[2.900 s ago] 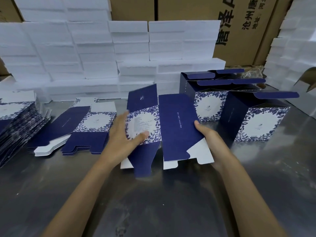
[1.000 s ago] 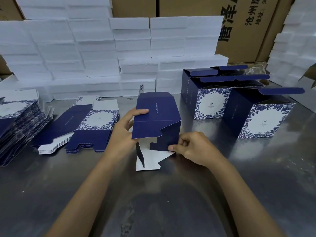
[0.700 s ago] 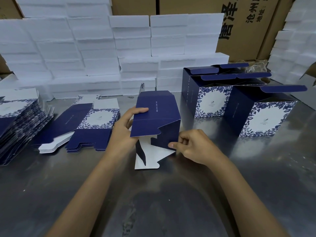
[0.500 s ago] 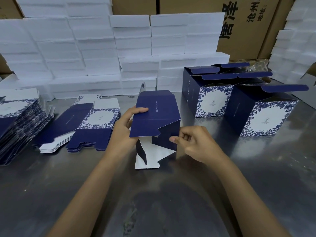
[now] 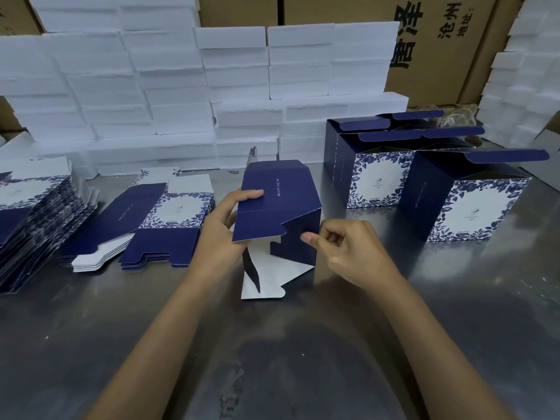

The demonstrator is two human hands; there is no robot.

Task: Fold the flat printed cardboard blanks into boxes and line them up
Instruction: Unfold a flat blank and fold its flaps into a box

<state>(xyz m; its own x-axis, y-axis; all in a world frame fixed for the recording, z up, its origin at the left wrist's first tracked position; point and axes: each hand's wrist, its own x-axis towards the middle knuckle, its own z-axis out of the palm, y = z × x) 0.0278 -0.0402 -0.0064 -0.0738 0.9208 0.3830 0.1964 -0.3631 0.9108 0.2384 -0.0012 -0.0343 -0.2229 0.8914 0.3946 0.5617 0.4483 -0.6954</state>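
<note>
A half-folded navy box [image 5: 281, 192] lies on its side in the middle of the metal table [image 5: 272, 344], its open bottom flaps facing me and one white flap flat on the table. My left hand [image 5: 221, 234] grips the box's left edge, thumb on its top panel. My right hand [image 5: 348, 253] has its fingers curled, and its thumb tip presses the dark side flap at the box's right. Two folded boxes with blue floral fronts [image 5: 378, 183] [image 5: 475, 213] stand in a row at the right, lids open.
A small pile of flat blanks [image 5: 169, 219] lies left of the box, and a taller stack of blanks [image 5: 33, 213] sits at the far left edge. White foam boxes [image 5: 169, 95] are walled up behind, with brown cartons [image 5: 424, 40] beyond them.
The flat blank has been opened into a box shape and laid on its side. My right hand let go of its pinch on the lower flap and rose, so its thumb now presses the side flap.
</note>
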